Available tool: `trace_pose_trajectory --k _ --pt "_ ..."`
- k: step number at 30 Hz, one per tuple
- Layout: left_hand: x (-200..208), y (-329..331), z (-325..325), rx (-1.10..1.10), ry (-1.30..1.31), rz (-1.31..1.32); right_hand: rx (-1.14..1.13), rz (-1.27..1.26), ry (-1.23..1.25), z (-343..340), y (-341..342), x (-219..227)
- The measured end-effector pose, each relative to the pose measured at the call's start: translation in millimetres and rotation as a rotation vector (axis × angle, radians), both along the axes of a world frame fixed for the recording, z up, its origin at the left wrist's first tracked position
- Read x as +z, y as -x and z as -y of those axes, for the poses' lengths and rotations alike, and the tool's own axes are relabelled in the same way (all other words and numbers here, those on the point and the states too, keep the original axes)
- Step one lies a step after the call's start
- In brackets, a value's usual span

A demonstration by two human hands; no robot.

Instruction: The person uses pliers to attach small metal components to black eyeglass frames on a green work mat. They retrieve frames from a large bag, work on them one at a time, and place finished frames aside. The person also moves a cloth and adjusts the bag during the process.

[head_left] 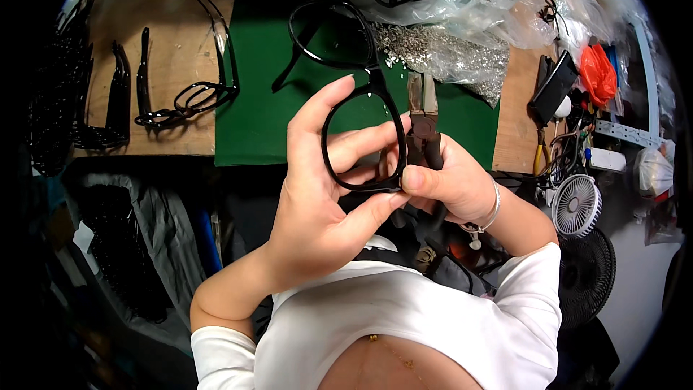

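A black eyeglass frame (373, 81) hangs slantwise in front of me, one temple unfolded toward the far left. My left hand (317, 180) is closed on its near rim, thumb at the bottom corner and fingers around and through the lens opening. My right hand (455, 180) grips a pair of pliers (424, 126) with dark handles, jaws pointing away from me and seemingly together. The right thumb also presses on the near corner of the frame. Whether a small part sits between the fingers there is hidden.
A green mat (267, 108) covers the wooden table (173, 7). More black glasses (191, 105) lie at left, others at the far edge. Many tiny metal parts (462, 58) sit on clear plastic. At right are a phone (554, 88), a red bag (598, 76) and a small fan (577, 206).
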State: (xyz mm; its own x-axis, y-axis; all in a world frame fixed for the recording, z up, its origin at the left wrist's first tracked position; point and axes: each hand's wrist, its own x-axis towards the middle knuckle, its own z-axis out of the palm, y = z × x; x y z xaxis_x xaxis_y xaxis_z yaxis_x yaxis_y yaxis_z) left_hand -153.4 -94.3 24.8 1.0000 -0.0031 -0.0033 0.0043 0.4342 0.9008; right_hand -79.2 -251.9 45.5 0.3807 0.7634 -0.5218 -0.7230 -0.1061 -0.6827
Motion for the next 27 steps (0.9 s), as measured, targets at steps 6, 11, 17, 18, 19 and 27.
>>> trace_pose_trajectory --k 6,11,17,18,19,27 --pt "16.2 6.1 -17.8 0.034 0.002 -0.058 0.088 0.395 0.093 6.6 1.3 10.5" --pt "15.9 5.4 -19.9 0.005 0.006 -0.034 0.513 0.596 0.213 11.1 -0.6 18.2" --pt "22.3 2.3 -18.0 -0.02 -0.066 -0.099 0.59 0.709 0.208 5.4 -8.3 23.2" --pt "27.1 1.1 -15.6 -0.011 -0.055 -0.163 0.605 0.727 0.22 5.7 -9.5 22.7" --pt "27.7 0.4 -13.9 -0.013 -0.062 -0.174 0.621 0.746 0.233 5.8 -10.0 22.1" --pt "20.7 -0.5 -2.3 0.004 -0.21 -0.159 0.592 1.045 0.469 5.5 -1.6 8.8"
